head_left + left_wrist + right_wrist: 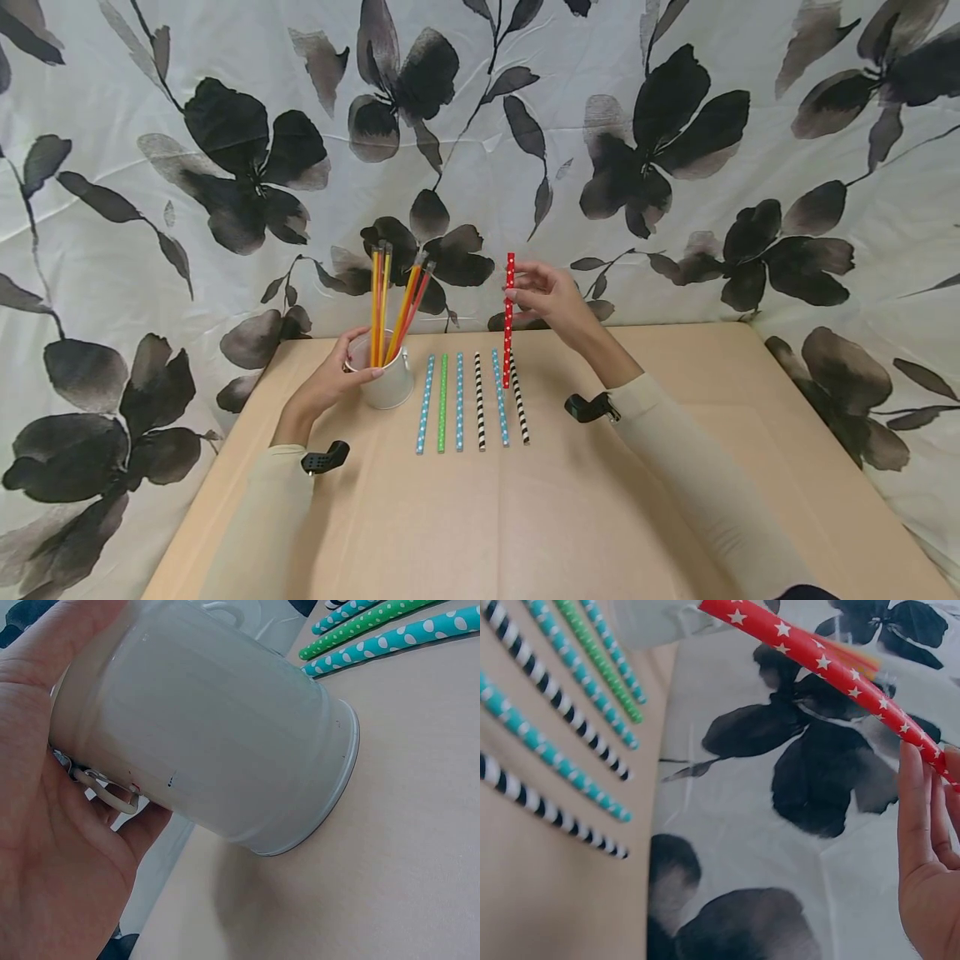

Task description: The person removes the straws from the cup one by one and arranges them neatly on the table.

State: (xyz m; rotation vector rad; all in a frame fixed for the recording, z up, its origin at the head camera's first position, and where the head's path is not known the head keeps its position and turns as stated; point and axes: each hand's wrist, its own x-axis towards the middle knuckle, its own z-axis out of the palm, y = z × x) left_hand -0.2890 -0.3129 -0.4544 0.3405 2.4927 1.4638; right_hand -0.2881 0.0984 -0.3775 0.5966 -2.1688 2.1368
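The right hand [551, 300] is well to the right of the bucket [390, 390]. Its thumb and fingers pinch the red straw [508, 333] near the top. The red straw has white stars on it. It points up and down, almost straight, to the right of the bucket. In the head view, its low end is in front of two straws on the table [450, 517]. I cannot tell if it touches them.

The left hand [335, 379] is on the left side of the bucket. It is wrapped round the bucket's top, with the thumb at the front of the rim. The bucket is white, and its handle [112, 796] hangs down beside the fingers. Yellow and orange sticks [411, 287] lean inside the bucket and poke out of its top.

Six more straws lie in a row on the table, to the right of the bucket. Closest to the bucket is a blue straw [425, 404] with white dots. Going away from the bucket, next come a green one [442, 404] with dots, a blue one [460, 404], a black and white striped one [480, 404], another blue one, and last another striped one. They lie side by side with small gaps.

Both arms have pale sleeves [690, 467]. Behind the bucket hangs a white cloth [525, 200] with big black and gray flowers.
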